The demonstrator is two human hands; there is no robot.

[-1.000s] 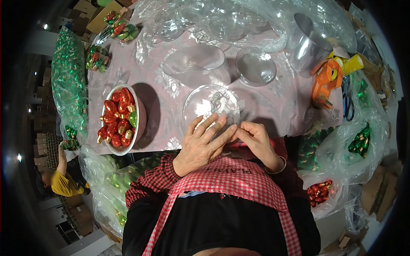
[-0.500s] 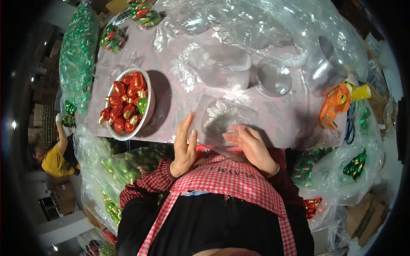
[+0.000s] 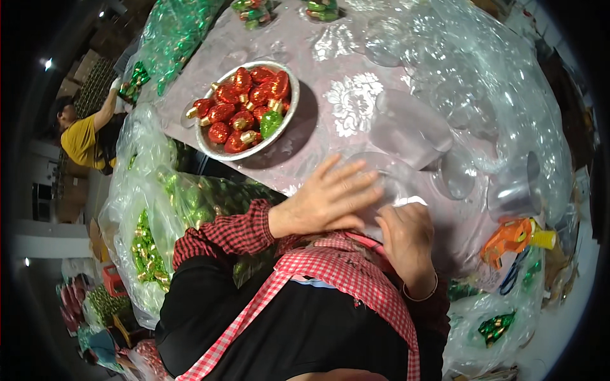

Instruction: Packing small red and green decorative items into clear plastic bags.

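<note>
My left hand lies flat and open on the clear shell at the tabletop edge; right hand curls, grip hidden. Shell seems light, slippery, crushable: hold its rim.

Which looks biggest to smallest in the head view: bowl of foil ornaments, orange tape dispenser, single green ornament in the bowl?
1. Bowl of foil ornaments, clearly largest.
2. Orange tape dispenser; it sits toward the fisheye rim, so its size is less sure.
3. Green ornament, smallest.
</note>
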